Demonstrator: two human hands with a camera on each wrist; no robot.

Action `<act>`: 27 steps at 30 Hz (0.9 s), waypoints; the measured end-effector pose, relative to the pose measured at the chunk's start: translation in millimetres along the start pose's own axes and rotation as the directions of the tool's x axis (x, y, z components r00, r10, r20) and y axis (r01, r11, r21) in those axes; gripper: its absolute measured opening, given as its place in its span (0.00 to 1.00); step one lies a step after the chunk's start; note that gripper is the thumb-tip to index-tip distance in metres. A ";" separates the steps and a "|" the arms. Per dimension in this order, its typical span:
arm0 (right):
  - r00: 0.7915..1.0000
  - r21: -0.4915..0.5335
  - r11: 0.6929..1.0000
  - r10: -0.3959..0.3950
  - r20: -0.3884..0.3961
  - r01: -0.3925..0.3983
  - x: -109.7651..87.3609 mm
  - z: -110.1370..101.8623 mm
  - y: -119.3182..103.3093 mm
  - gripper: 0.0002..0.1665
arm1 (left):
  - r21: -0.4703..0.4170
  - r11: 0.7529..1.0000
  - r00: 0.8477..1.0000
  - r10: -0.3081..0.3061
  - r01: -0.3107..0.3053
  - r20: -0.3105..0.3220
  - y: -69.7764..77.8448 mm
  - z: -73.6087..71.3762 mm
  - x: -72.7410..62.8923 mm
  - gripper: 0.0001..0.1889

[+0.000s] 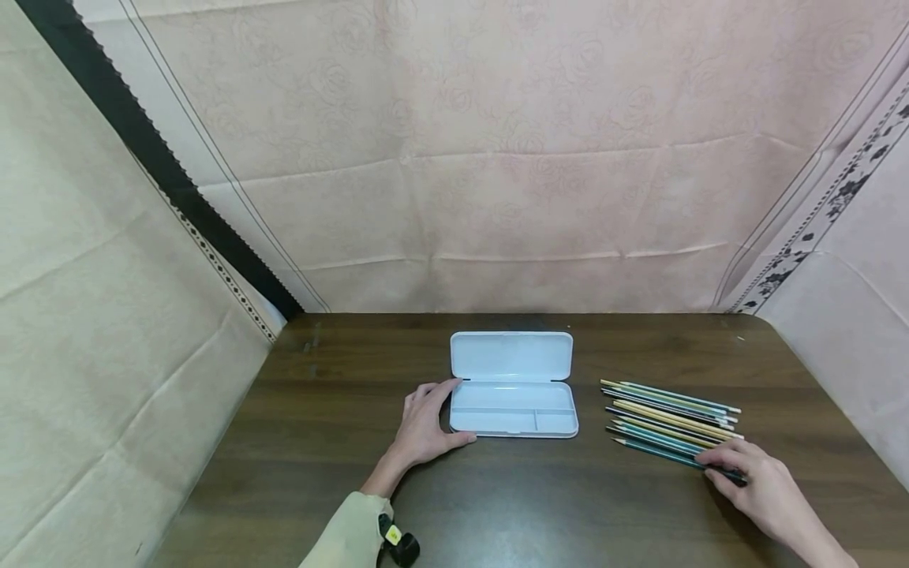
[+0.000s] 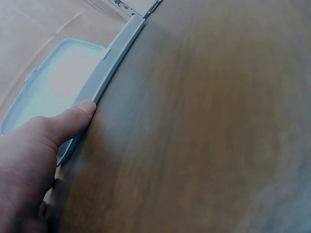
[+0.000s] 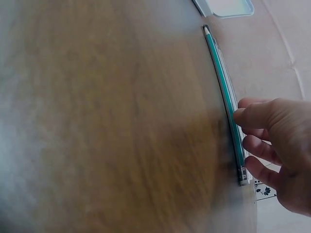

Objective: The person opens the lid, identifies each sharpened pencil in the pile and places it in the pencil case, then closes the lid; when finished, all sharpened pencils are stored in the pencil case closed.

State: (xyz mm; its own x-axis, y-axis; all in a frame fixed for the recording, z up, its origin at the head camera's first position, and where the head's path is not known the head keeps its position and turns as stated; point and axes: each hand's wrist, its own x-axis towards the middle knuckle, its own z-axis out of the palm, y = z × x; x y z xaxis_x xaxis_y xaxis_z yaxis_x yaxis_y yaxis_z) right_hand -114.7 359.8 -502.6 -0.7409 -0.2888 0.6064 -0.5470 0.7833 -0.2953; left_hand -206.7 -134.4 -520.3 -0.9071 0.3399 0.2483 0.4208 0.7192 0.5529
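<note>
A light-blue pencil case (image 1: 511,409) lies open on the table, its lid (image 1: 511,355) tipped back behind the compartmented base. My left hand (image 1: 424,426) holds the base's left end, the thumb (image 2: 80,116) on the front edge and a fingertip near the hinge. To the right, several green, yellow and dark pencils (image 1: 663,414) lie side by side, tips toward the case. At their near right end, my right hand (image 1: 756,483) pinches the nearest green pencil (image 3: 223,90) between thumb and index finger. The other right fingers curl loosely beside it.
The brown wooden table (image 1: 341,465) bears the case and pencils. Pale patterned cloth (image 1: 497,158) hangs along the back, with more cloth on both sides. A black camera (image 1: 405,548) is strapped at the left wrist, by a light-green sleeve (image 1: 348,532).
</note>
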 end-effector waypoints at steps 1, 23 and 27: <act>1.000 0.003 1.000 -0.003 0.002 0.003 -0.2 0.6 0.4 0.31 | 0.001 1.000 1.000 0.000 0.000 0.001 0.0 0.0 0.0 0.47; 0.998 -0.065 0.997 -0.040 0.052 0.043 0.7 2.8 -0.1 0.30 | 0.008 1.000 1.000 0.017 -0.017 -0.010 0.9 -1.2 -0.6 0.47; 0.998 -0.051 0.998 -0.040 0.044 0.042 1.1 2.2 -1.1 0.30 | 0.011 1.000 1.000 0.010 -0.010 -0.001 0.7 -1.2 -0.7 0.48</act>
State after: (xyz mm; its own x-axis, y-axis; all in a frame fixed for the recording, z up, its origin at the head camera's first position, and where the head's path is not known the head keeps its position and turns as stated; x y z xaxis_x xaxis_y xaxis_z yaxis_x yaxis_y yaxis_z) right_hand -115.8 357.4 -503.2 -0.7349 -0.3440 0.5845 -0.5574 0.7973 -0.2315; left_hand -205.7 -134.9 -519.2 -0.9029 0.3464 0.2543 0.4297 0.7227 0.5413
